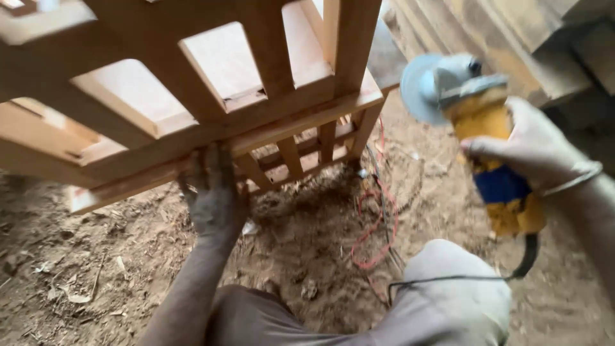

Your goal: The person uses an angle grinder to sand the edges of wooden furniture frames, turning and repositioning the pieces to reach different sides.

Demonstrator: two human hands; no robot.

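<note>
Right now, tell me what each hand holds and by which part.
The right hand grips a yellow angle grinder around its body, behind the disc. The left hand grasps the lower rail of a wooden lattice frame from beneath.

A red wire (375, 221) lies in loops on the dirt floor (96, 256), which is strewn with sawdust and wood chips (77, 296). Stacked wooden planks (512, 32) fill the upper right corner, and the person's knee in grey trousers (448, 295) shows at the bottom.
</note>
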